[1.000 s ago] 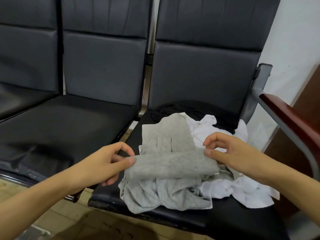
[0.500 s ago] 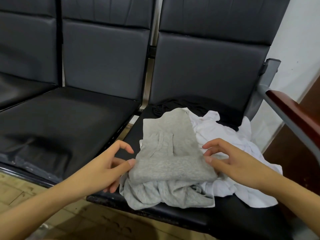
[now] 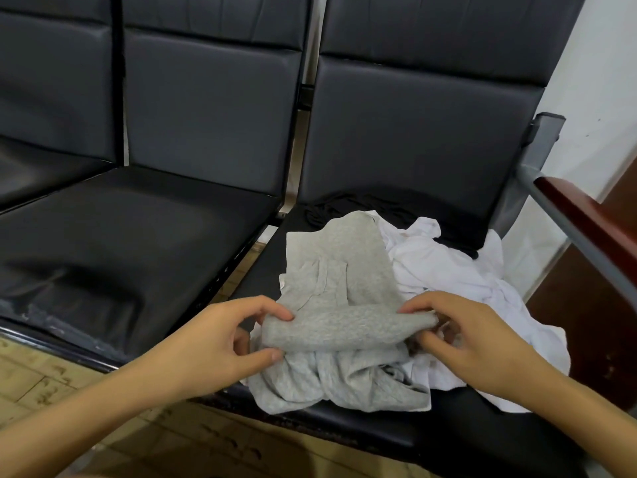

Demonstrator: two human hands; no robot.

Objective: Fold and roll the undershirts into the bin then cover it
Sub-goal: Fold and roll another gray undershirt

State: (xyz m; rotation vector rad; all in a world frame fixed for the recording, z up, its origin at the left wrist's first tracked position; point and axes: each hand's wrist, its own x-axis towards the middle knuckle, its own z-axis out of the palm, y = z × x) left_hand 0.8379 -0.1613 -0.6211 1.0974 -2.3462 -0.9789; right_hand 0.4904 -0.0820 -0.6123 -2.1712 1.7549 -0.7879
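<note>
A grey undershirt (image 3: 344,270) lies on the right black seat (image 3: 262,277), its near end rolled into a tube (image 3: 344,329). My left hand (image 3: 220,343) pinches the roll's left end between thumb and fingers. At the roll's right end my right hand (image 3: 465,336) grips the cloth with curled fingers. More crumpled grey fabric (image 3: 337,384) lies under the roll. A white undershirt (image 3: 455,270) is bunched to the right, and a black garment (image 3: 344,207) lies behind against the backrest. No bin is in view.
The seat to the left (image 3: 131,243) is a worn black cushion with a gap between the two seats. A metal frame with a red-brown wooden armrest (image 3: 586,215) rises at the right. Tiled floor (image 3: 41,377) shows below the seat edge.
Both hands have closed onto the ends of the grey roll, fingers curling over the top. The roll has turned a little further up the shirt and looks tighter.
</note>
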